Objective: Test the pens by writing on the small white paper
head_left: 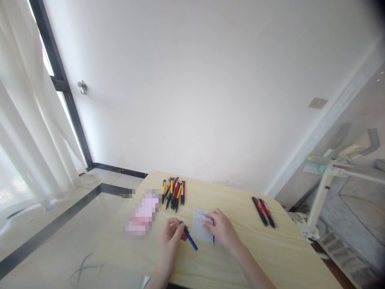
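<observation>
Pen [191, 242], blue, gripped in the left hand [173, 232] above the table [231, 202]; right hand [222, 228] over white paper [198, 226], its hold on a thin dark rod [213, 239] indeterminable. Beyond, red-and-black pens [264, 213] at right; a mixed pen bunch [177, 194] at left.

One pen [190, 240] is blue, the paper [199, 232] white, the tabletop [240, 214] pale yellow wood grain

soft daylight glows through the curtain [33, 104] (upper right corner darkened).
</observation>
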Action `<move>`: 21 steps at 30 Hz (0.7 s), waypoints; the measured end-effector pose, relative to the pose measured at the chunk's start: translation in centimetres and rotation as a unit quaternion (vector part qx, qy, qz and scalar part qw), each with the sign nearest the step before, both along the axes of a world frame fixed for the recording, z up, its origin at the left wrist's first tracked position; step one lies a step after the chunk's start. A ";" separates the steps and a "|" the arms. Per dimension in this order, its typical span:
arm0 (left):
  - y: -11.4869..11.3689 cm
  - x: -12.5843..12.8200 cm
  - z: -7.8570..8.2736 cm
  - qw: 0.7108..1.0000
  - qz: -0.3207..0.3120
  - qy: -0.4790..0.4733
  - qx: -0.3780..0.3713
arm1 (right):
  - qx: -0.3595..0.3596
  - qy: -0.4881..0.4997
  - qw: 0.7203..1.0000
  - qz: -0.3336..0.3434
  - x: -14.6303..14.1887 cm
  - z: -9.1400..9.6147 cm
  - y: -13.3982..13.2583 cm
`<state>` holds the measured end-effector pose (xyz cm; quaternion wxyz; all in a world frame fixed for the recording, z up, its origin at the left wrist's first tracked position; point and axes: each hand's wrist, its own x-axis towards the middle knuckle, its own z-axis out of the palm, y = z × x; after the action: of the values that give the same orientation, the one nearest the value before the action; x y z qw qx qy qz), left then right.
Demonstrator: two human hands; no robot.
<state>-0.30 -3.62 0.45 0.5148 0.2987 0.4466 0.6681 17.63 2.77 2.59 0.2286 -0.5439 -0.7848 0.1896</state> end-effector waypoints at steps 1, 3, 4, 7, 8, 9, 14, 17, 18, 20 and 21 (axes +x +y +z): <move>0.0 0.0 0.0 1.000 -0.001 0.001 0.001 | 0.009 0.009 1.000 -0.003 0.1 0.1 0.0; 0.0 0.0 0.0 1.000 -0.002 0.004 -0.001 | 0.027 0.021 0.999 -0.008 0.3 0.4 0.0; 0.0 0.1 0.1 1.000 -0.001 0.004 -0.002 | 0.031 0.022 0.999 -0.010 0.4 0.5 0.0; 0.0 0.1 0.1 1.000 0.003 0.003 -0.006 | 0.021 0.008 1.000 -0.015 0.4 0.5 -0.2; 0.0 0.1 0.2 1.000 0.004 0.004 -0.007 | 0.016 0.001 1.000 -0.016 0.4 0.4 -0.3; 0.0 0.1 0.2 1.000 0.004 0.004 -0.008 | 0.011 -0.007 1.000 -0.018 0.2 0.3 -0.4; 0.0 0.1 0.2 1.000 -0.001 0.009 -0.004 | 0.017 -0.041 0.999 -0.022 -0.5 0.0 -0.6; 0.0 0.1 0.2 1.000 -0.002 0.010 -0.003 | 0.028 -0.055 0.998 -0.010 -0.7 0.0 -0.6; 0.0 0.1 0.1 1.000 -0.002 0.010 -0.003 | 0.031 -0.057 0.998 -0.005 -0.7 0.0 -0.5; 0.0 0.1 0.1 1.000 -0.005 0.013 0.000 | 0.032 -0.056 0.998 0.001 -0.6 -0.1 -0.5; 0.0 0.1 0.0 1.000 -0.006 0.016 0.002 | 0.031 -0.055 0.998 0.004 -0.5 -0.1 -0.5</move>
<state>-0.16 -3.66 0.48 0.5114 0.3129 0.4515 0.6609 17.10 2.29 2.45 0.2011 -0.5433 -0.8037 0.1356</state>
